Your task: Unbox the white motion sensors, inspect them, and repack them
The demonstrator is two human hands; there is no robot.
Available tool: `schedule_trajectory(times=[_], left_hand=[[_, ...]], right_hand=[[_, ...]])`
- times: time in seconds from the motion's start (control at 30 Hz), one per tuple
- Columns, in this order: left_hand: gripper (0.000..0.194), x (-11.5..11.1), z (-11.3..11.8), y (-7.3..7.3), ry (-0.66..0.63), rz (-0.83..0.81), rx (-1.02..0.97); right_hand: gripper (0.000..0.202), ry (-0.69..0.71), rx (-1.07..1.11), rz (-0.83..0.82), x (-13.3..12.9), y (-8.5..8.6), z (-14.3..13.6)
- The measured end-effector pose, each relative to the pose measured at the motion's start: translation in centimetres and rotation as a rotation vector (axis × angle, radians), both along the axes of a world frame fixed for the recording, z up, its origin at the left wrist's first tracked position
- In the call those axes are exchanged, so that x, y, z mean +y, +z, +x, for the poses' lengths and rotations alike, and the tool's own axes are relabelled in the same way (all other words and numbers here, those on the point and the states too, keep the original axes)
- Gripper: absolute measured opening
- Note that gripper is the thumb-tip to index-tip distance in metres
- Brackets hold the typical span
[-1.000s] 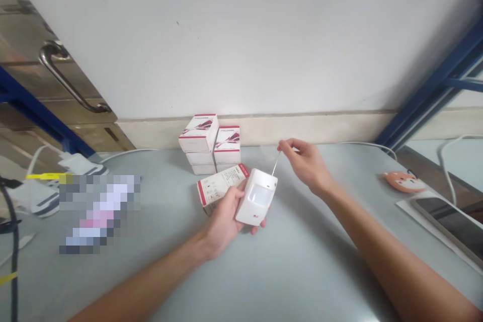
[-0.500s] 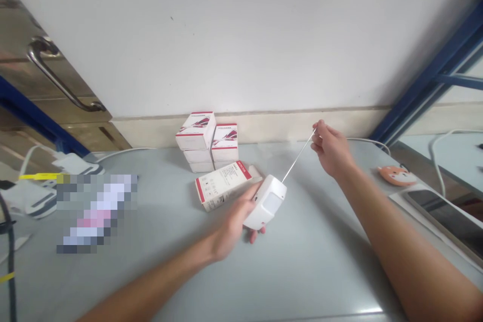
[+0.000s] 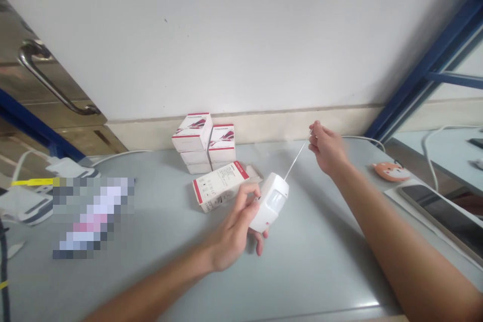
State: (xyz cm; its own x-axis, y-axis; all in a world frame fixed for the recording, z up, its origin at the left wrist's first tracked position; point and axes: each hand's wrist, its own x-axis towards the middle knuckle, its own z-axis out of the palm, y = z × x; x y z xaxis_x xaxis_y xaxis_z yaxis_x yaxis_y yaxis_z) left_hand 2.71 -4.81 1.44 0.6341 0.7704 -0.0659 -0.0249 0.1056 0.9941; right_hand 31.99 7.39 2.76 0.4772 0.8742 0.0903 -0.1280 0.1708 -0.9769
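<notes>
A white motion detector [image 3: 268, 205] with a curved lens window is tilted in my left hand [image 3: 236, 226], above the table. My left index finger bends over its near side edge, while other fingers show beneath it. From the detector's top end a thin metal telescopic antenna [image 3: 296, 162] sticks out, drawn long, up and to the right. My right hand [image 3: 327, 146] pinches the antenna's far end between thumb and fingers. Just behind my left hand lies an opened white and red detector box [image 3: 219, 186], its flap pointing right.
Several small white and red boxes [image 3: 192, 133] are stacked against the wall. Power strips [image 3: 30, 201] and a blurred-out item [image 3: 94, 216] lie at the left. On the right are an orange animal-face object [image 3: 391, 171], a phone [image 3: 441, 214] and a blue metal frame [image 3: 418, 70].
My left index finger has lifted and bent over the detector's side, and the fingers beneath have spread. My right hand stays at the antenna tip. The camera view has shifted slightly.
</notes>
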Motion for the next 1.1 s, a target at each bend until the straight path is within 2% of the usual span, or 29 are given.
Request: schedule_trajectory(times=[0.37, 0.53, 0.77, 0.93, 1.1], left_hand=[[0.013, 0.6, 0.3, 0.2, -0.037, -0.144, -0.177], [0.012, 0.8, 0.3, 0.3, -0.077, -0.187, -0.222], [0.01, 0.8, 0.3, 0.6, -0.074, -0.25, -0.279], [0.044, 1.0, 0.3, 0.2, -0.068, -0.354, -0.335], [0.054, 1.5, 0.5, 0.6, -0.057, -0.487, -0.258]], right_hand=[[0.044, -0.013, 0.06, 0.042, 0.0, 0.3, 0.1], [0.041, -0.004, 0.07, 0.047, -0.2, 0.5, -0.1], [0.04, -0.013, 0.072, 0.043, 0.1, 0.1, 0.3], [0.041, 0.072, 0.097, 0.047, 0.0, 0.2, 0.5], [0.04, 0.081, 0.132, 0.056, -0.1, 0.5, 0.7]])
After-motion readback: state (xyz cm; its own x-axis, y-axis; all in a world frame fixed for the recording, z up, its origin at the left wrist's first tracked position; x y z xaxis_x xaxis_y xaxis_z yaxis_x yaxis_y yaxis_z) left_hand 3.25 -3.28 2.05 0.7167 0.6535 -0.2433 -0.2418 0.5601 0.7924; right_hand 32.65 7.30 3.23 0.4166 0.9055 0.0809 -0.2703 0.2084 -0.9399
